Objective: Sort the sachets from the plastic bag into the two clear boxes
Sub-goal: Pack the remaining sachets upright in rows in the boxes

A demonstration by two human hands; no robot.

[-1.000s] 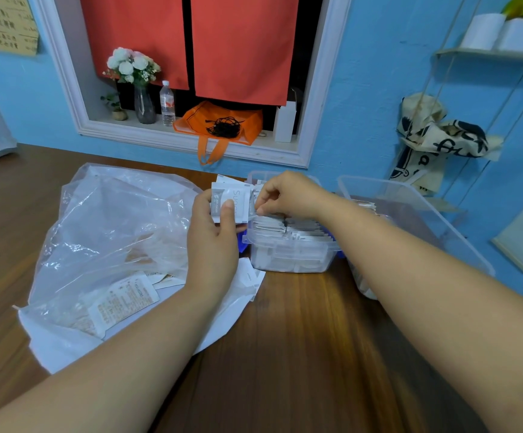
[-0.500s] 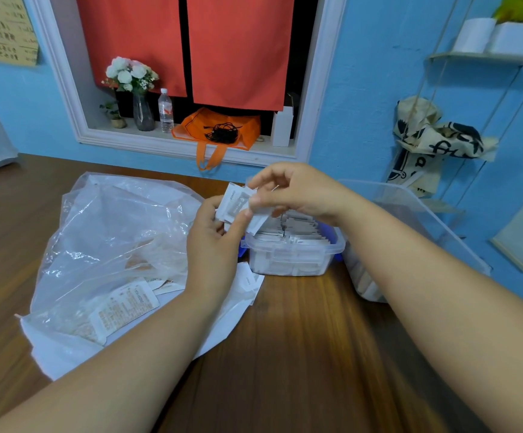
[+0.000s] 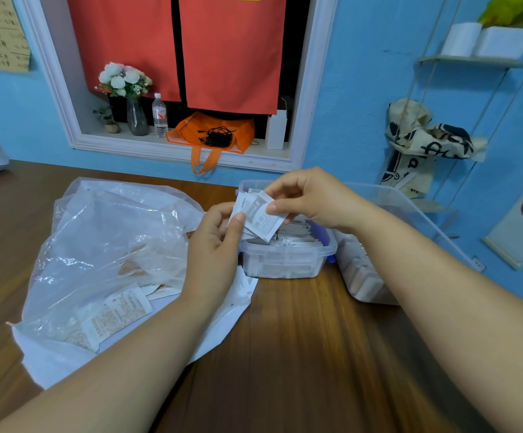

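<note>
Left hand (image 3: 213,254) grips sachet stack (image 3: 239,209), right hand (image 3: 313,198) pinches top sachet (image 3: 264,220) over small clear box (image 3: 285,264) (packed with sachets); plastic bag (image 3: 104,245) at left on tabletop (image 3: 301,354)

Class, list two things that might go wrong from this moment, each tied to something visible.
1. The left hand holds several sachets fanned loosely while the right hand pinches one; others may slip into the small box below.
2. That small box looks nearly full, so additions might spill over.
</note>
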